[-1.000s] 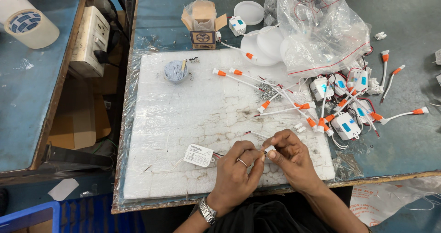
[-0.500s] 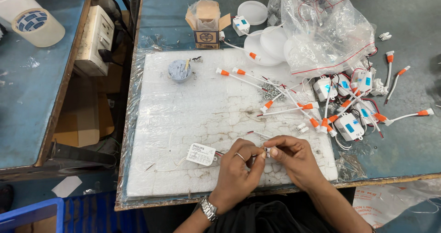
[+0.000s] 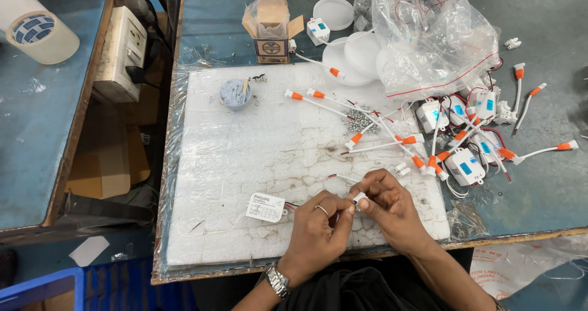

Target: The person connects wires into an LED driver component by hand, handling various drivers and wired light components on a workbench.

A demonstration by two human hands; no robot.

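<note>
Both hands, left hand (image 3: pixel 315 228) and right hand (image 3: pixel 389 210), pinching white connector (image 3: pixel 358 197), near foam board (image 3: pixel 263 158) front edge

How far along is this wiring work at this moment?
Looks done: a heap of white driver boxes with orange-tipped leads lies at the right. In hand: the left hand and right hand pinch a small white connector wired to one white driver box on the foam board. Left: cannot tell; bagged parts remain.

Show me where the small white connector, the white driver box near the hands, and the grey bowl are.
small white connector (image 3: pixel 359 197), head view, its white body between fingertips.
white driver box (image 3: pixel 265 207), head view, its labelled top.
grey bowl (image 3: pixel 236 93), head view, its inside.
</note>
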